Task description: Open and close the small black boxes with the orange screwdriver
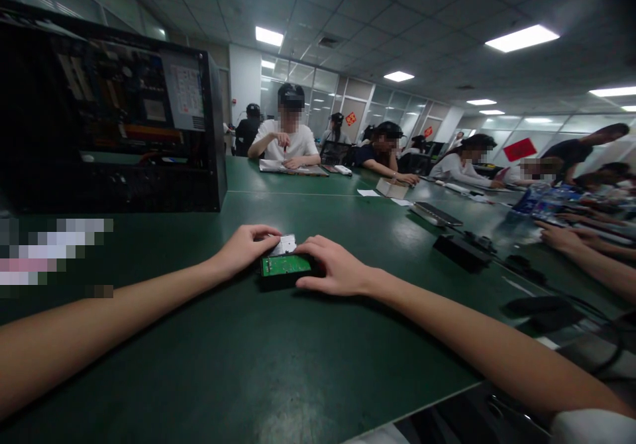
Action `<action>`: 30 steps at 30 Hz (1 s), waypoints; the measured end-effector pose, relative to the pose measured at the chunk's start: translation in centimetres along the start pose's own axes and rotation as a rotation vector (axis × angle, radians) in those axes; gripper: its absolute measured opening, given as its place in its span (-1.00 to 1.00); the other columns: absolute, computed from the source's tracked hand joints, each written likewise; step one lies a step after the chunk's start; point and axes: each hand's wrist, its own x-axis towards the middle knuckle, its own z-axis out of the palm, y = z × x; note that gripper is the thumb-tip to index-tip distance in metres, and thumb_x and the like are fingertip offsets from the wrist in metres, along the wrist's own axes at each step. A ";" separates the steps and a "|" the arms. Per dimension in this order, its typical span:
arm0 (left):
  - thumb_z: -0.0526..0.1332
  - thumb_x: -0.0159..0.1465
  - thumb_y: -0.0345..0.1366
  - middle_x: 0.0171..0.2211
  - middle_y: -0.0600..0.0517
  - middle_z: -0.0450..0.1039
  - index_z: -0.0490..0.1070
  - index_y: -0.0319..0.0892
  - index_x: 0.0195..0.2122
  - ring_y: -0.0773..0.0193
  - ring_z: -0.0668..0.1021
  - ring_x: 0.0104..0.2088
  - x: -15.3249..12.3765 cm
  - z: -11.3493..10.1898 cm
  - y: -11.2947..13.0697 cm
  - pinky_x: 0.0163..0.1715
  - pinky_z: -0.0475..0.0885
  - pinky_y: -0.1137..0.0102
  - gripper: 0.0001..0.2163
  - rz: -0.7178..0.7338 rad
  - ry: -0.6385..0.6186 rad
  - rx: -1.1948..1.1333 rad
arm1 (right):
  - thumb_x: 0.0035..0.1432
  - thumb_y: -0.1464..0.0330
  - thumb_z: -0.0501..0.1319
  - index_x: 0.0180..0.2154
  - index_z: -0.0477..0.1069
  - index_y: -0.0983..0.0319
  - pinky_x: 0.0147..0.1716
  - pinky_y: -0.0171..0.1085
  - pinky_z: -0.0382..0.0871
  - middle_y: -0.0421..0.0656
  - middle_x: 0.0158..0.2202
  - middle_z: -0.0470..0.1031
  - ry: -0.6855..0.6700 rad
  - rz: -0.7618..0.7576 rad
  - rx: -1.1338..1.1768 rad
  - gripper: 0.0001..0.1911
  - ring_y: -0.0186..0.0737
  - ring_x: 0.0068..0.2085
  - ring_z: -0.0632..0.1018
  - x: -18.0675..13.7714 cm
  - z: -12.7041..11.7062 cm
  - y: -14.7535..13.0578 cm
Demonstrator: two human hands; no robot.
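Observation:
On the green table, just ahead of me, lies a small black case [279,285] with a green circuit board [282,266] showing in its top. Around its right end curls my right hand [340,266], fingers over the far edge and thumb along the near side. My left hand [247,248] pinches a small silvery-white plate [286,244] at its left edge, just behind the board. Whether the plate is joined to the case cannot be made out. Part of the board's right end is hidden by my right fingers.
An opened computer tower [213,132] stands at the left. To the right lie a black box [462,253], a flat dark device [437,213] and cables. A person [291,139] sits across the table; another person's arm [571,248] reaches in at the right. The table's near edge [422,407] shows below.

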 end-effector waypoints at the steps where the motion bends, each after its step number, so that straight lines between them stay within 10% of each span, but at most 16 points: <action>1: 0.32 0.17 -0.05 -0.18 -0.10 0.67 0.63 -0.23 -0.14 0.03 0.64 -0.16 0.0 0.0 0.0 -0.13 0.50 0.24 -0.62 -0.005 0.011 -0.015 | 0.23 0.02 0.28 0.08 0.41 0.26 0.01 -0.07 0.39 0.04 -0.02 0.50 -0.003 0.015 -0.008 -0.45 -0.05 -0.03 0.49 0.1 0.1 -0.5; 10: 0.30 0.13 -0.19 -0.20 -0.06 0.62 0.51 -0.24 0.04 0.28 0.55 -0.52 -0.3 0.2 0.8 -0.47 0.43 0.38 -0.56 -0.097 0.003 -0.148 | 0.17 0.03 0.28 -0.04 0.50 0.25 -0.25 -0.23 0.41 -0.10 -0.16 0.55 0.257 0.318 0.305 -0.52 -0.16 -0.21 0.54 0.5 -4.8 2.6; 15: 0.30 0.09 -0.31 -0.15 -0.06 0.61 0.47 -0.22 0.12 0.24 0.60 -0.42 -0.7 0.1 1.5 -0.36 0.49 0.36 -0.48 -0.078 -0.045 -0.092 | 0.01 0.02 0.35 -0.04 0.56 0.29 -0.12 -0.10 0.45 0.01 -0.14 0.60 0.590 0.676 -0.159 -0.41 -0.03 -0.17 0.57 -4.0 -12.1 10.9; 21: 0.33 0.14 -0.20 -0.22 -0.05 0.62 0.49 -0.22 0.08 0.16 0.62 -0.37 -0.5 0.0 0.8 -0.27 0.51 0.29 -0.53 -0.050 -0.121 -0.020 | 0.04 0.08 0.33 -0.19 0.62 0.37 -0.08 0.03 0.43 0.17 -0.22 0.61 0.493 1.139 -0.552 -0.52 0.21 -0.10 0.59 -12.2 -16.1 18.0; 30: 0.37 0.13 -0.10 -0.49 0.05 0.54 0.49 -0.22 -0.06 0.15 0.59 -0.41 -0.3 0.2 0.4 -0.38 0.39 0.36 -0.59 -0.084 -0.119 -0.024 | -0.07 0.23 0.46 -0.70 0.31 0.18 -0.34 -0.07 0.34 0.06 -0.60 0.39 0.340 1.287 -0.497 -0.60 0.12 -0.32 0.56 -16.1 -15.2 19.6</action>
